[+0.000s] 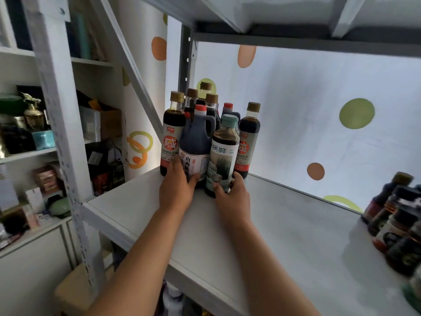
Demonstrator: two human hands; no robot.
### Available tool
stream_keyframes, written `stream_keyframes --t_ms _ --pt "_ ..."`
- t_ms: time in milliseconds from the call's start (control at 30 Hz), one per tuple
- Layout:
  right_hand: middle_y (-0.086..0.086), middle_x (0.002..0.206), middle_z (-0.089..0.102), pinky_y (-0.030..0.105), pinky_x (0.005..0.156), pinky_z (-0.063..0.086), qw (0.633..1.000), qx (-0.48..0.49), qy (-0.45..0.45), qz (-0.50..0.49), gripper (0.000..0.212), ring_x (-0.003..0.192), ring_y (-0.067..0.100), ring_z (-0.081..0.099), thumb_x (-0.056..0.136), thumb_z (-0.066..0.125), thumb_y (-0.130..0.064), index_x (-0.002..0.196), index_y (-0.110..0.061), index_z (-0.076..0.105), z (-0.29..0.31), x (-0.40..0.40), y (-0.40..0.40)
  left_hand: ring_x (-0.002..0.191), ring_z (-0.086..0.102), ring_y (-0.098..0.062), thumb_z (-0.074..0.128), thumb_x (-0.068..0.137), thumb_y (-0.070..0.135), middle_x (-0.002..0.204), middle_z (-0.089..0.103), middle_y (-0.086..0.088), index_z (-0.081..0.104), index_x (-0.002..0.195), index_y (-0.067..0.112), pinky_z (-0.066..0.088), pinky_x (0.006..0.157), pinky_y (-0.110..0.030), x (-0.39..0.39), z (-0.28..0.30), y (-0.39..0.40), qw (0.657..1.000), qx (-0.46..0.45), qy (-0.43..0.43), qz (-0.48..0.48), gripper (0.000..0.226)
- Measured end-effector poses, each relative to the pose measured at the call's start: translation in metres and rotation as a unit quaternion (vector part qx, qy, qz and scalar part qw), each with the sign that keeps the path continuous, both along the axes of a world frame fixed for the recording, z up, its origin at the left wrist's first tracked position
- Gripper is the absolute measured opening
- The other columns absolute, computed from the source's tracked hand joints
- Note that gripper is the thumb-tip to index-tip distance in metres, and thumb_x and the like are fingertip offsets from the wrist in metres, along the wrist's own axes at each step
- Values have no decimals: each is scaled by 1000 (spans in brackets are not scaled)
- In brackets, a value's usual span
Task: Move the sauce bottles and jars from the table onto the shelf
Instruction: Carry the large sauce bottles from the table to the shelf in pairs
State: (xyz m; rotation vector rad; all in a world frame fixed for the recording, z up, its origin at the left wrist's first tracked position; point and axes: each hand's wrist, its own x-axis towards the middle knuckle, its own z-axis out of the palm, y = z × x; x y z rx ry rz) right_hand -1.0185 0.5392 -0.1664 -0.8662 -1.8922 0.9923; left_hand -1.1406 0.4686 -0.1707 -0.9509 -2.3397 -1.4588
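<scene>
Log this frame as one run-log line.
left hand: grips red-capped vinegar jug | right hand: grips teal-capped sauce bottle | both on shelf

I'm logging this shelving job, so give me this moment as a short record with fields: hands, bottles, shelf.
left hand: grips the jug, red cap, low on its body
right hand: grips the teal-capped bottle near its base
cluster: both stand on the shelf at the front of a back-left group of brown-capped bottles
far right: second group of dark bottles, blurred
table: not in view
</scene>
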Motion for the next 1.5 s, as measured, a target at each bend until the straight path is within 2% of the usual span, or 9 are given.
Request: stream_keyframes --t_ms 100,267,367,467,667,833,967,1200,1500 --pt "2 113 69 25 79 47 1000 -5 -19 -6 39 104 21 64 85 67 -17 121 -18 52 4 1 2 139 31 -36 71 86 26 153 29 -20 21 151 0 32 110 -43 1 -1 4 1000 18 -7 -15 86" --pt "16 131 56 35 97 44 990 -11 -140 -14 57 121 33 53 86 58 -8 139 -7 38 7 14 -10 133 37 -42 80 78 20 146 35 -28 10 149 -6 36 109 -46 9 -1 -2 996 5 -89 10 103" --pt "18 126 57 32 92 43 976 27 -216 -3 37 119 35 52 91 48 -9 127 -9 51 10 35 -24 124 42 -44 73 83 21 138 40 -29 22 141 -7 39 100 -47 31 2 -17 989 -108 -69 78 82" --pt "17 133 53 36 106 37 940 100 -322 54 36 129 33 43 98 36 -11 129 -6 54 13 57 -35 122 44 -37 54 95 31 136 44 -23 32 134 -3 41 97 -42 60 3 -34 962 -254 20 98 55" --pt "8 164 13 47 122 7 859 198 -449 146 58 151 27 10 105 19 -41 155 -14 18 6 99 -49 127 44 -28 31 102 39 141 46 -14 42 138 6 35 105 -39 121 10 -71 921 -383 42 62 50" --pt "6 165 0 49 122 -1 832 222 -454 230 59 152 25 -2 105 15 -42 157 -16 5 5 154 -60 120 47 -28 38 100 28 130 53 -13 51 124 7 38 101 -40 190 6 -96 900 -416 97 88 34" --pt "10 165 -4 52 121 0 802 258 -474 256 61 152 28 -3 105 18 -39 157 -12 0 8 197 -77 147 13 -36 42 99 11 158 17 -21 19 149 -2 14 121 -46 233 -18 -117 874 -451 156 89 57" --pt "21 162 6 58 117 15 746 454 -414 258 64 149 39 11 105 26 -32 155 -3 -1 -11 267 -90 150 -10 -17 16 106 38 163 -3 -1 5 155 13 7 122 -38 322 -25 -154 863 -468 131 137 56" --pt "20 163 6 58 116 21 719 518 -395 242 65 149 37 14 103 32 -22 154 0 -2 -16 265 -91 147 -19 -15 10 106 38 161 -16 0 -7 154 15 -4 122 -36 390 -26 -211 859 -472 83 181 56"
